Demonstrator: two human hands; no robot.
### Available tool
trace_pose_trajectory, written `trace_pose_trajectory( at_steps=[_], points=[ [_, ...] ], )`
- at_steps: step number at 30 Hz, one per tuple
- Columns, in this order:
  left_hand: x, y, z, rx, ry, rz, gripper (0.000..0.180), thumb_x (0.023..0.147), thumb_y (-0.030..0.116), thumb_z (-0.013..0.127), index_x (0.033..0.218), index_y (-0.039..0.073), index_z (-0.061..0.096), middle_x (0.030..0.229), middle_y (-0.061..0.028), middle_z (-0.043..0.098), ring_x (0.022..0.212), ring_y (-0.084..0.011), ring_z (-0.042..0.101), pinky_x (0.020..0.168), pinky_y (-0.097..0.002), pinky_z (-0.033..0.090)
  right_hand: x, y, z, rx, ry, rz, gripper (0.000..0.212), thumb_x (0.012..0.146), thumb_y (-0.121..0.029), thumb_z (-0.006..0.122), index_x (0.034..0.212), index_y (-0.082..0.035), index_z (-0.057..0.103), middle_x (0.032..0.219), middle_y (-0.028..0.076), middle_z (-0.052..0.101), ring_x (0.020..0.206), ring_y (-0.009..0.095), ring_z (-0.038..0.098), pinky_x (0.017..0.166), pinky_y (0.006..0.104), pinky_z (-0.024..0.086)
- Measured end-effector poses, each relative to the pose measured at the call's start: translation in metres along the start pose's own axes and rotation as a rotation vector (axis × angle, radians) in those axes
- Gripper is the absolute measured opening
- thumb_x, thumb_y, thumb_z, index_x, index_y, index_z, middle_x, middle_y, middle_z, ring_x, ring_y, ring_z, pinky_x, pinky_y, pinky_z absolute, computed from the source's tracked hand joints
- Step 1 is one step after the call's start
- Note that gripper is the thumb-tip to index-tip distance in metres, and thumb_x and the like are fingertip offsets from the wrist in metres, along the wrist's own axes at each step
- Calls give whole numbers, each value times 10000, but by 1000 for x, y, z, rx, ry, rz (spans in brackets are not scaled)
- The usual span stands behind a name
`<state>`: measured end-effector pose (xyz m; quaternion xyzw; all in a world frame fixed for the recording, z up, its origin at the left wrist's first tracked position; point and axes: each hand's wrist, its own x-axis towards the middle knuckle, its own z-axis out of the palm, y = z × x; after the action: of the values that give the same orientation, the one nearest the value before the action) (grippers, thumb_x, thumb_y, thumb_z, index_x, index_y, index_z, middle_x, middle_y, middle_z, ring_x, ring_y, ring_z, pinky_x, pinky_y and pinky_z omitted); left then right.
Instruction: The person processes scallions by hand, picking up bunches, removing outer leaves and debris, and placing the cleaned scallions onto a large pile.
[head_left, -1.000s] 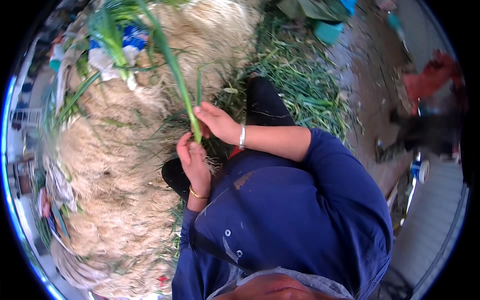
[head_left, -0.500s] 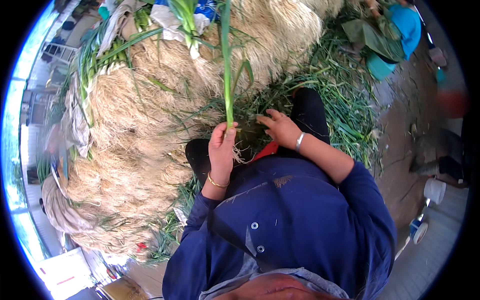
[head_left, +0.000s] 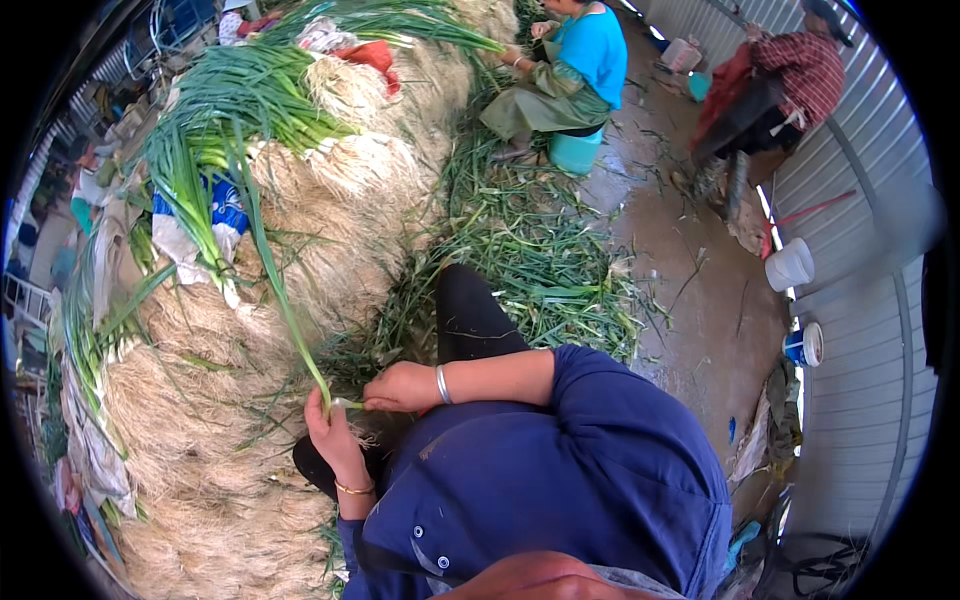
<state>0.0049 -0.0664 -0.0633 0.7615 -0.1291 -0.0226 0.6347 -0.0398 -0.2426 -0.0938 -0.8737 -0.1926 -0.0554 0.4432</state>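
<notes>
Far left, a heap of green onions (head_left: 215,110) lies on its side, pale stringy roots (head_left: 200,400) spilling toward the person, and one long green onion stalk (head_left: 262,240) arcs down out of it into the hands. The risk sits in that stalk: it is thin and bent over a long span, so a hard tug looks likely to snap or crease the leaf. The left hand (head_left: 335,435) is closed around the stalk's lower end, fingers curled in tight, thumb up beside the stem. Just right of it, touching at the base of the stalk, the right hand (head_left: 400,387) pinches narrowly at the white end; too small to tell whether skin or root is between the fingertips. A loose pinch there could let the slick base slip. Further right, trimmed leaves (head_left: 540,270) litter the wet floor (head_left: 700,300)
</notes>
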Motion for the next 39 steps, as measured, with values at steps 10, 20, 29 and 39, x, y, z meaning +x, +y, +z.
trace_pose_trajectory(
  at_steps=[10,20,29,39],
  points=[
    [-3,14,9,-349,-112,-165,450,977,206,400,1394,83,284,893,6,467,655,-44,379,557,-188,331,22,-10,-28,761,74,174,598,901,-164,581,1411,-64,285,1260,133,485,816,167,623,800,284,495],
    [-12,33,6,-787,-356,-420,540,991,416,330,1415,86,276,1256,-125,474,1102,-207,531,887,-314,459,42,-38,-13,-247,-55,-189,127,809,-192,569,857,-74,575,813,105,605,729,300,619,594,388,501],
    [37,123,-80,-605,-129,14,411,999,388,333,1018,38,548,630,-20,470,471,-69,383,412,-199,300,19,8,-23,-390,-16,-19,247,810,-295,637,921,-77,599,841,115,583,810,291,590,717,401,485],
    [120,205,-165,-843,-313,156,417,1002,360,344,1143,25,548,721,-3,473,457,-55,376,387,-195,293,174,-53,-85,-99,684,-141,455,812,-150,653,1202,-4,471,1102,189,575,1031,308,569,877,386,450]
  ],
)
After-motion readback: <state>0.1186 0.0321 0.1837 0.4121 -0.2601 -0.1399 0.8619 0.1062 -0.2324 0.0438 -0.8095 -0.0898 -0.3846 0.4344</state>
